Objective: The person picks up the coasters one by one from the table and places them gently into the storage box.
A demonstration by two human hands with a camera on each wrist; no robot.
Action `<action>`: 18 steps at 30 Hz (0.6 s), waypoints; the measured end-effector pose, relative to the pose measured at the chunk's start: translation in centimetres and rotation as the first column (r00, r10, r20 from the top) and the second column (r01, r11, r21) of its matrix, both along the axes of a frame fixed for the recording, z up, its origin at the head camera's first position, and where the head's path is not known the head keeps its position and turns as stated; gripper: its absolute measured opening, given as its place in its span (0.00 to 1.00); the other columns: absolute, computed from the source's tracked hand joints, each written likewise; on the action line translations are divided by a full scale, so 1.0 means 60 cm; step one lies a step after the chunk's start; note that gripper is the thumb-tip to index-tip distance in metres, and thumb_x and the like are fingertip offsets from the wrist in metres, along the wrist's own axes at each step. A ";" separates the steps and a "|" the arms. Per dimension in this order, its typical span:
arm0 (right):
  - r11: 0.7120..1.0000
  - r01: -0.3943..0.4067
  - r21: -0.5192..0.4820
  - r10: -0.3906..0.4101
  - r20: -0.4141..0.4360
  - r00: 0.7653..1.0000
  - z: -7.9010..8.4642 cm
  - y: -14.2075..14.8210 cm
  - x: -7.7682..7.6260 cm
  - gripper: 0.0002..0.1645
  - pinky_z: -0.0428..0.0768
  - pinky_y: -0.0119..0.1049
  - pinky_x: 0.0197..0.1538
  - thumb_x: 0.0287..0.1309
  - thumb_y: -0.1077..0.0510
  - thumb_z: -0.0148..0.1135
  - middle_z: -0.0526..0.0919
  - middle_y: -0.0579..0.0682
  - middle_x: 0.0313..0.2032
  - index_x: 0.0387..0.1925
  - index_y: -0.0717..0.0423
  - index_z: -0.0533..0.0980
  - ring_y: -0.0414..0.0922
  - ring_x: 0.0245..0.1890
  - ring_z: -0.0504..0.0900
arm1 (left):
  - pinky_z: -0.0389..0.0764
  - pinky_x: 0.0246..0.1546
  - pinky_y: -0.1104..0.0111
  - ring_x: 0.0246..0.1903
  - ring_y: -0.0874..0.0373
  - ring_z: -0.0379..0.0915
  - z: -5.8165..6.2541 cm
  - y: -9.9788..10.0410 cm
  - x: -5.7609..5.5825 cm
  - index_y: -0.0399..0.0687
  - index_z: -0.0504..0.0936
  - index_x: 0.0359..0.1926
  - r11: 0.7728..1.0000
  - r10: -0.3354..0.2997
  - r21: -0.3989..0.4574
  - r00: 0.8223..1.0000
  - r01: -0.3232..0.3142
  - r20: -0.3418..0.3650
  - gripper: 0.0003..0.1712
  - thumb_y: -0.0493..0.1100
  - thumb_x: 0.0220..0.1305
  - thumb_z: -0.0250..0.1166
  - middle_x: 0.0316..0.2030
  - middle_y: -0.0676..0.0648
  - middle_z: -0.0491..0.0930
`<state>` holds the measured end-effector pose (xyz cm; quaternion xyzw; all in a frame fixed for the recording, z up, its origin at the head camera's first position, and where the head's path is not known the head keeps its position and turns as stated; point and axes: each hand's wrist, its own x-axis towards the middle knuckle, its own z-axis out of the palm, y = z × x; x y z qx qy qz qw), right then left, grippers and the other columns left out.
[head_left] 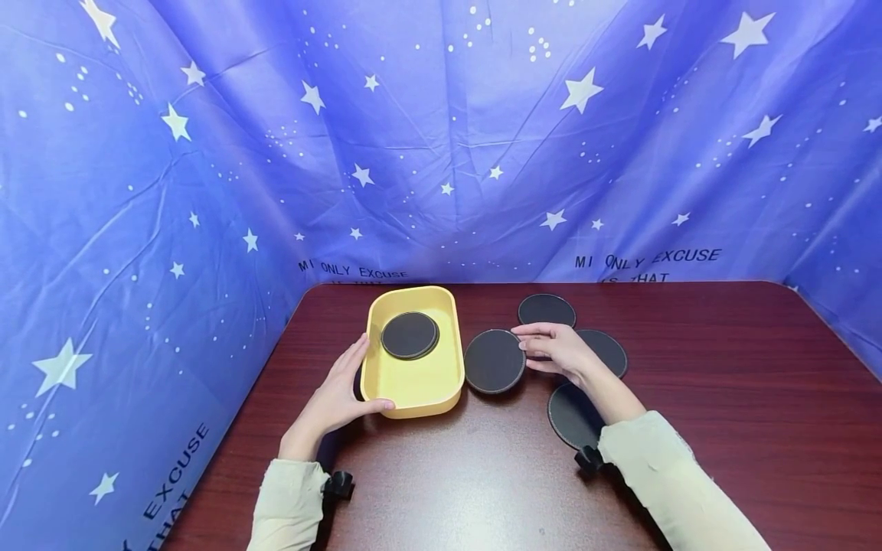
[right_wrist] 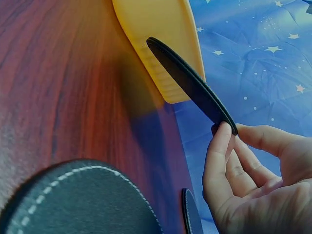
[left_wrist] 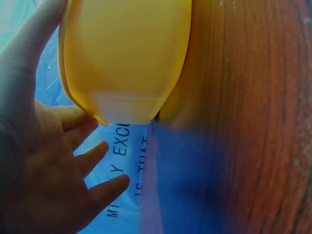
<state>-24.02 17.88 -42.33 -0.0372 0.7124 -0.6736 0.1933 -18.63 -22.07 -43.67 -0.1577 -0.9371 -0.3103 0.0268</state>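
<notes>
A round black coaster (head_left: 494,361) is pinched at its edge by my right hand (head_left: 556,350), thumb against fingers, just right of the yellow box (head_left: 413,390). The right wrist view shows that coaster (right_wrist: 187,80) tilted, raised above the table. Inside the box, toward its far end, lie black coasters (head_left: 409,335), one overlapping another. My left hand (head_left: 338,386) rests against the box's near left corner, thumb along the near rim and fingers at the left wall. In the left wrist view its fingers (left_wrist: 100,158) are spread and fairly straight.
To the right on the dark red wooden table (head_left: 730,367) lie three more coasters: a far one (head_left: 547,309), a middle one (head_left: 609,353) partly behind my hand, and a near one (head_left: 573,417) partly under my forearm. A blue star-printed curtain (head_left: 441,153) hangs behind.
</notes>
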 end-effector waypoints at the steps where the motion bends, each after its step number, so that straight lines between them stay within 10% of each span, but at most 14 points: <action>1: 1.000 -0.001 -0.001 0.001 -0.005 1.000 0.002 0.001 -0.001 0.29 0.85 0.31 0.46 0.66 0.63 0.59 0.83 0.42 0.42 0.67 0.68 0.68 0.34 0.40 0.82 | 0.58 0.72 0.40 0.77 0.41 0.45 0.000 0.000 0.000 0.42 0.51 0.78 1.000 0.000 0.000 1.000 0.000 0.000 0.69 0.62 0.43 0.79 0.79 0.44 0.49; 18: 0.997 0.075 -0.017 -0.075 -0.047 0.996 0.041 0.001 -0.005 0.28 0.86 0.31 0.44 0.67 0.63 0.57 0.85 0.35 0.36 0.67 0.67 0.68 0.31 0.35 0.84 | 0.58 0.72 0.40 0.77 0.39 0.45 0.000 0.000 0.001 0.42 0.52 0.78 1.000 -0.008 0.007 1.000 0.008 -0.009 0.69 0.62 0.43 0.79 0.79 0.44 0.49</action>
